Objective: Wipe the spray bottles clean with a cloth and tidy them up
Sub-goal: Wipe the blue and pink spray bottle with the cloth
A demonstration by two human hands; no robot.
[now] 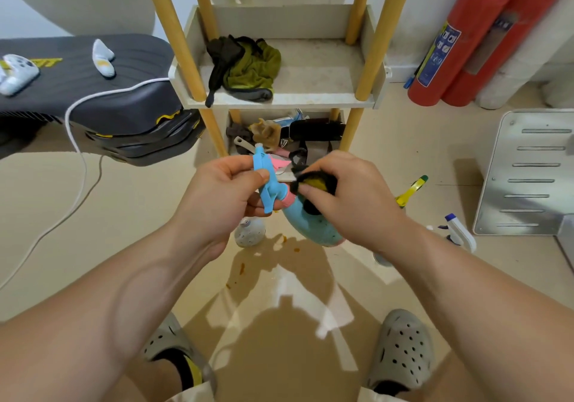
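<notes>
the blue bottle (313,224) is held in the air, low before the shelf (279,100), tilted with its spray head (267,184) to the left. the left hand (223,190) pinches that head between thumb and curled fingers. the right hand (351,196) grips a black-and-yellow cloth (315,182), pressing it on the bottle's shoulder by the pink collar. a white bottle (250,235) is on the floor below. a yellow sprayer (411,189) and a white sprayer (459,231) show beside the right arm. a green rag (251,66) lies on the shelf.
</notes>
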